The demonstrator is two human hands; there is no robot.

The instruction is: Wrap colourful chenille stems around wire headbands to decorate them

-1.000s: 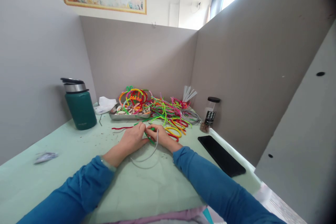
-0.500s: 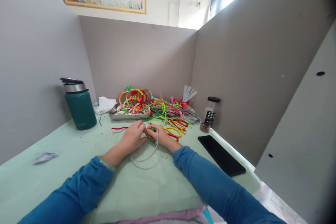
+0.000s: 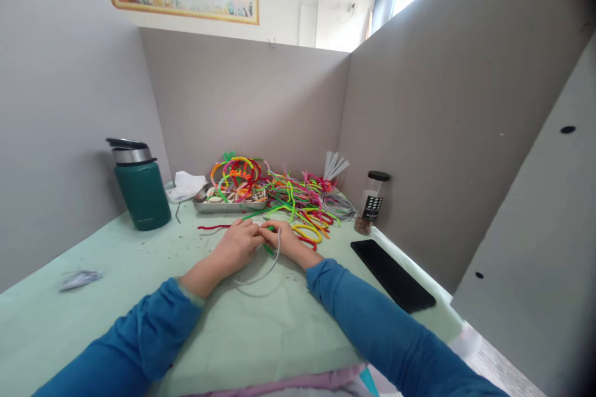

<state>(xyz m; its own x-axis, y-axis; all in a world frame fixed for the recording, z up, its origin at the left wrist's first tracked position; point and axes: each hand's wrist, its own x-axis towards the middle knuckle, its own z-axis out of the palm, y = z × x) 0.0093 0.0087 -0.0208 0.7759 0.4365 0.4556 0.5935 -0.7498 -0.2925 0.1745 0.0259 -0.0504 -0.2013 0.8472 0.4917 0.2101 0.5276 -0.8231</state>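
Observation:
My left hand (image 3: pixel 236 248) and my right hand (image 3: pixel 282 238) meet over the middle of the table, fingertips pinched together. Between them is a green pipe cleaner (image 3: pixel 269 249), mostly covered by the fingers. A thin grey wire (image 3: pixel 274 265) curves down from my right hand and loops back toward the left wrist. Both hands are closed on the green piece; how it joins the wire is hidden. A dark red pipe cleaner (image 3: pixel 212 227) lies on the table just left of my left hand.
Behind the hands stand a metal tray (image 3: pixel 233 206) of small pieces with colourful hoops, and a heap of pipe cleaners (image 3: pixel 298 192). A grey wire coil (image 3: pixel 339 206), jar (image 3: pixel 372 201) and black phone (image 3: pixel 392 274) lie right. A green bottle (image 3: pixel 142 192) stands left.
The left fingers have shifted slightly and draw closer around the green pipe cleaner, so less of it shows. My right hand stays almost in place.

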